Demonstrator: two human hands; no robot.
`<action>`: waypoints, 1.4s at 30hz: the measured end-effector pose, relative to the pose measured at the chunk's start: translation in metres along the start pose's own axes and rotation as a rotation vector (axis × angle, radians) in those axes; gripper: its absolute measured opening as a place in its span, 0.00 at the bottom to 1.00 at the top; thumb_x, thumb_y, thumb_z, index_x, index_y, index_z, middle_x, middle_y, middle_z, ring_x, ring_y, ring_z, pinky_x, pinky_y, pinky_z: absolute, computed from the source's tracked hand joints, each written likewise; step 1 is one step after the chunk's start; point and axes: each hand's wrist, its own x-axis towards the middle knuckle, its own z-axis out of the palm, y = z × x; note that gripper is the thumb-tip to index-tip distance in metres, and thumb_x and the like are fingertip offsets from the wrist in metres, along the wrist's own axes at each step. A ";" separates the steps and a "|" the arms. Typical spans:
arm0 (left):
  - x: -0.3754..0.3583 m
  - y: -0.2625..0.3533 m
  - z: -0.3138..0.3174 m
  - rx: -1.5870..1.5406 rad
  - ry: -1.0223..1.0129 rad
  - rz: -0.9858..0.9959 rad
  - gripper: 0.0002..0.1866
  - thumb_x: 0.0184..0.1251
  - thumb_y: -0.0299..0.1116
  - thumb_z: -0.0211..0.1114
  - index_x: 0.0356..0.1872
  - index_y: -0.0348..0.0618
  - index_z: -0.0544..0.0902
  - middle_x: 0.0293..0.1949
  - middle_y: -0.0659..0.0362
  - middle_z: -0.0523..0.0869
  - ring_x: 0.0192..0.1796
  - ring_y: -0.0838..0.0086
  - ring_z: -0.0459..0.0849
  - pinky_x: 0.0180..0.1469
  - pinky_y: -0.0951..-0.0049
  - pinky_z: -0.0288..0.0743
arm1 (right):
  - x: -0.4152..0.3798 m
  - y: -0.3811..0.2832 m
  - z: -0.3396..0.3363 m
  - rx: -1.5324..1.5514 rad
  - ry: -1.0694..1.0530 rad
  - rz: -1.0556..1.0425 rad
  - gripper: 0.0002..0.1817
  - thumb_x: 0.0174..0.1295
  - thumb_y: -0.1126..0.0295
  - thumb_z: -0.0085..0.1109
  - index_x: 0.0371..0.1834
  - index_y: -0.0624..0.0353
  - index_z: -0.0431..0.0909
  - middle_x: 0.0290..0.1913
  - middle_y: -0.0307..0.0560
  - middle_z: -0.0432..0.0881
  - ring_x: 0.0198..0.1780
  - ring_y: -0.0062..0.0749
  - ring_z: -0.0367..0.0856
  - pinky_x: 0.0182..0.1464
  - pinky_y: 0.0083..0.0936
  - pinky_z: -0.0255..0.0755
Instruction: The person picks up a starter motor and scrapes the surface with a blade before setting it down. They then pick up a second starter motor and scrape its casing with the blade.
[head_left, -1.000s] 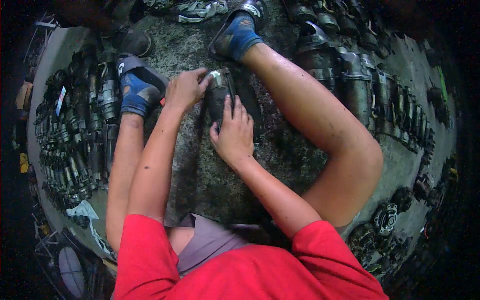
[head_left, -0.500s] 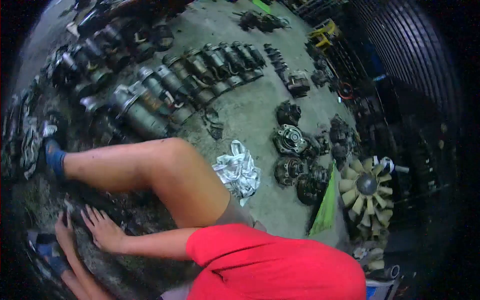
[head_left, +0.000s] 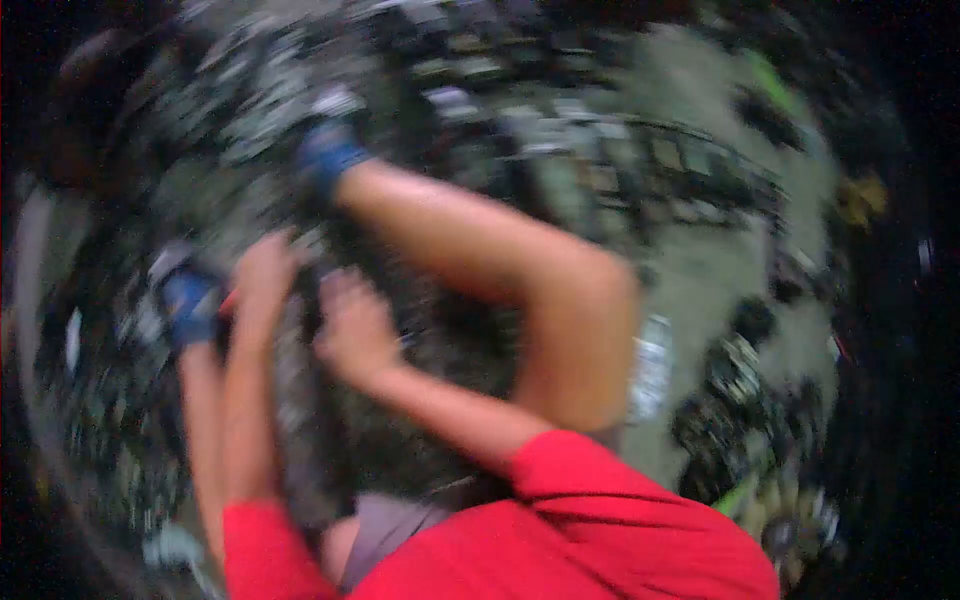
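My left hand (head_left: 268, 268) is curled beside the inner side of my left foot, blurred by motion. A small red piece (head_left: 229, 301) sticks out beside its wrist, perhaps the end of something in the fist. Just to the right, my right hand (head_left: 358, 325) reaches down over dark, greasy-looking metal parts (head_left: 325, 400) between my legs. Its fingers are smeared, and whether they grip a part is not visible. Both hands are low to the floor, a short gap apart.
My blue-covered feet (head_left: 335, 150) frame the work spot. Rows of cylindrical metal parts (head_left: 680, 160) stand beyond my right knee. A whitish rag (head_left: 652, 370) lies beside that knee. Dark round machine parts (head_left: 735, 370) and a pale fan (head_left: 785, 525) are at the right.
The view has swung left, so everything sits further right and is blurred. My left hand has gone from slim, extended fingers to a curled shape. My right hand's fingers are less spread.
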 end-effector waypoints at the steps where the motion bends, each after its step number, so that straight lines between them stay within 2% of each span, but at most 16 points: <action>1: 0.005 0.021 -0.033 0.107 -0.239 -0.173 0.19 0.69 0.43 0.58 0.52 0.46 0.88 0.49 0.47 0.90 0.52 0.50 0.88 0.54 0.48 0.81 | 0.009 -0.003 -0.002 0.032 -0.087 0.060 0.40 0.58 0.63 0.61 0.75 0.67 0.64 0.76 0.67 0.66 0.74 0.58 0.68 0.72 0.50 0.64; 2: 0.002 0.022 -0.038 0.048 -0.187 -0.196 0.18 0.69 0.43 0.57 0.51 0.49 0.89 0.47 0.46 0.90 0.52 0.49 0.89 0.54 0.48 0.82 | 0.010 -0.010 -0.008 -0.047 -0.177 0.093 0.41 0.60 0.62 0.60 0.77 0.68 0.61 0.76 0.69 0.64 0.75 0.58 0.67 0.73 0.48 0.63; 3: 0.001 0.023 -0.034 0.037 -0.147 -0.174 0.17 0.69 0.45 0.59 0.50 0.52 0.89 0.44 0.46 0.91 0.48 0.49 0.90 0.52 0.49 0.83 | 0.009 -0.007 0.000 -0.096 -0.123 0.054 0.42 0.62 0.61 0.60 0.78 0.68 0.59 0.77 0.69 0.63 0.74 0.57 0.67 0.73 0.47 0.63; 4: -0.007 0.028 -0.035 0.077 -0.177 -0.149 0.17 0.70 0.46 0.61 0.50 0.53 0.89 0.43 0.46 0.91 0.46 0.50 0.90 0.50 0.49 0.84 | 0.012 -0.008 -0.005 -0.101 -0.194 0.066 0.43 0.63 0.62 0.61 0.79 0.69 0.56 0.78 0.69 0.61 0.75 0.59 0.65 0.73 0.49 0.64; 7: -0.005 0.028 -0.032 0.117 -0.231 -0.094 0.17 0.69 0.50 0.64 0.50 0.54 0.90 0.41 0.47 0.91 0.43 0.51 0.91 0.47 0.50 0.85 | 0.012 -0.004 -0.001 -0.105 -0.203 0.062 0.44 0.63 0.61 0.61 0.80 0.68 0.55 0.78 0.69 0.60 0.75 0.58 0.65 0.74 0.48 0.62; 10: -0.001 0.023 -0.028 0.098 -0.023 -0.208 0.17 0.71 0.49 0.63 0.52 0.56 0.89 0.40 0.47 0.91 0.43 0.50 0.91 0.47 0.51 0.85 | 0.008 -0.006 -0.005 -0.103 -0.184 0.055 0.44 0.62 0.61 0.63 0.80 0.68 0.56 0.78 0.69 0.60 0.76 0.58 0.64 0.75 0.48 0.61; 11: -0.003 0.026 -0.031 0.101 -0.025 -0.208 0.17 0.71 0.49 0.63 0.52 0.56 0.89 0.40 0.47 0.91 0.43 0.50 0.91 0.47 0.51 0.85 | 0.008 -0.004 -0.005 -0.093 -0.186 0.055 0.45 0.62 0.60 0.63 0.80 0.68 0.56 0.78 0.69 0.59 0.76 0.58 0.63 0.76 0.48 0.61; 13: -0.006 0.032 -0.041 0.141 -0.193 -0.096 0.16 0.72 0.49 0.62 0.53 0.56 0.88 0.40 0.48 0.91 0.44 0.50 0.91 0.46 0.51 0.85 | 0.008 -0.003 -0.003 -0.098 -0.172 0.050 0.44 0.61 0.61 0.63 0.79 0.68 0.57 0.78 0.69 0.60 0.76 0.57 0.64 0.74 0.47 0.62; 20: 0.000 0.030 -0.040 0.147 -0.119 0.000 0.15 0.72 0.49 0.62 0.47 0.54 0.89 0.39 0.48 0.91 0.43 0.50 0.90 0.46 0.50 0.84 | 0.007 -0.004 -0.004 -0.088 -0.154 0.046 0.43 0.61 0.61 0.63 0.78 0.68 0.58 0.77 0.68 0.62 0.75 0.58 0.64 0.73 0.48 0.62; 22: 0.003 0.030 -0.044 0.138 -0.171 -0.058 0.14 0.72 0.49 0.62 0.46 0.55 0.89 0.40 0.48 0.91 0.43 0.50 0.90 0.46 0.50 0.84 | 0.008 -0.003 -0.003 -0.094 -0.155 0.048 0.43 0.61 0.61 0.62 0.79 0.68 0.58 0.77 0.68 0.61 0.75 0.58 0.64 0.74 0.48 0.62; 26: -0.001 0.024 -0.039 0.159 -0.203 -0.021 0.14 0.72 0.49 0.62 0.47 0.56 0.88 0.40 0.48 0.91 0.44 0.50 0.90 0.47 0.50 0.84 | 0.009 -0.005 -0.005 -0.089 -0.170 0.051 0.43 0.62 0.61 0.61 0.79 0.67 0.57 0.77 0.68 0.62 0.75 0.58 0.64 0.74 0.48 0.62; 28: -0.007 0.023 -0.036 0.090 -0.087 -0.079 0.15 0.72 0.50 0.62 0.48 0.57 0.89 0.41 0.49 0.91 0.44 0.49 0.90 0.47 0.50 0.84 | 0.008 -0.004 -0.006 -0.099 -0.159 0.048 0.43 0.62 0.61 0.62 0.78 0.68 0.58 0.77 0.68 0.62 0.75 0.57 0.65 0.74 0.47 0.62; 31: -0.009 0.019 -0.039 0.090 -0.184 -0.033 0.16 0.72 0.50 0.62 0.50 0.57 0.89 0.41 0.49 0.91 0.44 0.49 0.90 0.47 0.50 0.84 | 0.009 -0.006 -0.005 -0.104 -0.157 0.037 0.44 0.61 0.60 0.64 0.78 0.68 0.58 0.77 0.68 0.62 0.75 0.57 0.65 0.73 0.47 0.63; 36: -0.003 0.019 -0.037 0.087 -0.096 -0.108 0.16 0.72 0.50 0.63 0.52 0.57 0.88 0.41 0.49 0.91 0.44 0.48 0.90 0.48 0.49 0.83 | 0.008 -0.006 -0.004 -0.100 -0.149 0.049 0.43 0.62 0.62 0.62 0.79 0.67 0.57 0.77 0.68 0.62 0.75 0.57 0.65 0.74 0.47 0.62; 38: -0.005 0.018 -0.042 0.078 -0.255 -0.036 0.16 0.71 0.50 0.63 0.51 0.57 0.88 0.41 0.49 0.91 0.45 0.48 0.90 0.48 0.49 0.83 | 0.008 -0.005 -0.004 -0.083 -0.163 0.056 0.43 0.61 0.62 0.62 0.79 0.67 0.57 0.77 0.68 0.62 0.75 0.58 0.65 0.74 0.47 0.62; 42: -0.002 0.016 -0.036 0.106 -0.177 -0.021 0.16 0.71 0.51 0.64 0.50 0.56 0.88 0.41 0.50 0.91 0.45 0.49 0.90 0.48 0.50 0.83 | 0.008 -0.005 -0.006 -0.095 -0.155 0.039 0.43 0.61 0.62 0.62 0.79 0.67 0.57 0.77 0.67 0.62 0.75 0.58 0.65 0.74 0.47 0.62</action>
